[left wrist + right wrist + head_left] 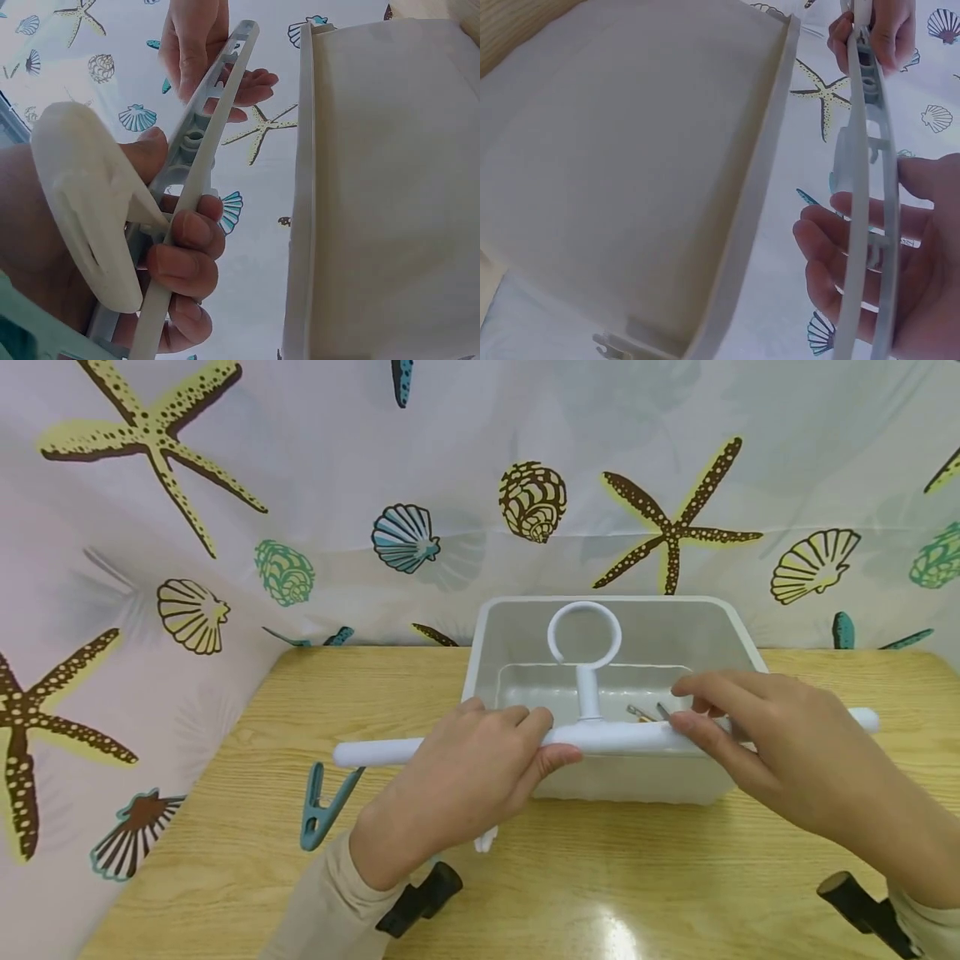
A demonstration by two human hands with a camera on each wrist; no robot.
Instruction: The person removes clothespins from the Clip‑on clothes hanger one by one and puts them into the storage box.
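Note:
A white plastic clip hanger point(618, 737) with a ring hook point(584, 635) is held level across the front of a pale plastic bin. My left hand point(480, 752) grips its bar left of the hook stem, fingers wrapped round it. A teal clip point(318, 806) shows under the bar's left end. One white clip point(86, 202) sits close to the left hand in the left wrist view. Around the right half of the bar, my right hand point(780, 743) has its fingers loosely spread, thumb close to the bar. The right wrist view shows the bar's hollow, ribbed underside point(874, 150).
The pale bin point(622, 777) stands on a wooden table point(225, 827), with small metallic pieces point(641, 713) inside. Behind hangs a white cloth point(465, 443) printed with shells and starfish.

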